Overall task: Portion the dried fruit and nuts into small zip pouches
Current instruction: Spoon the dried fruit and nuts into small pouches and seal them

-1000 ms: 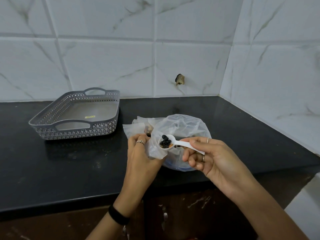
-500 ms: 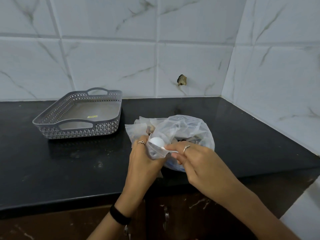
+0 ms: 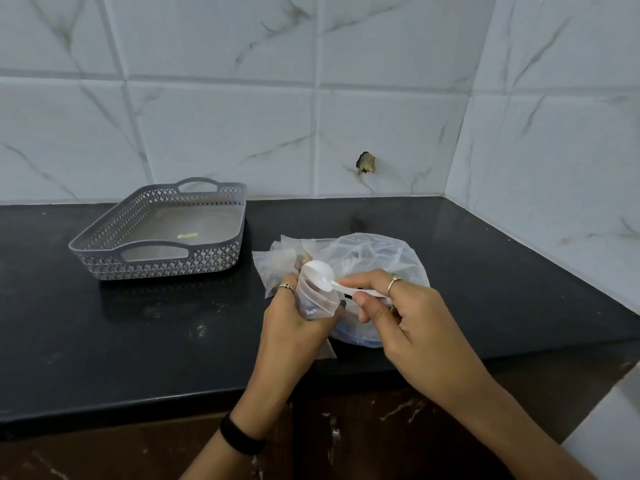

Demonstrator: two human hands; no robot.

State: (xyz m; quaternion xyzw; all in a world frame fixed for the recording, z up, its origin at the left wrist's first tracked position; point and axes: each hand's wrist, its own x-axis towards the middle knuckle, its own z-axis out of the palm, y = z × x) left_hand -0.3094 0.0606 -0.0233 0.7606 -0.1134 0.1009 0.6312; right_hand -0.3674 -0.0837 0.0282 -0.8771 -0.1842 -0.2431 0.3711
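Gripping the small zip pouch (image 3: 317, 299) upright, mouth up, the left hand (image 3: 294, 323) steadies it while the right hand (image 3: 405, 317) pinches the white scoop (image 3: 320, 276), its handle running rightward, bowl tipped over the mouth. Behind lies the bulk bag (image 3: 377, 258) on the table (image 3: 138, 323).

White marble-tiled walls (image 3: 221, 133), black countertop (image 3: 121, 334)

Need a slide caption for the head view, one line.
Left hand holds small zip pouch open; right hand tips white scoop into it.
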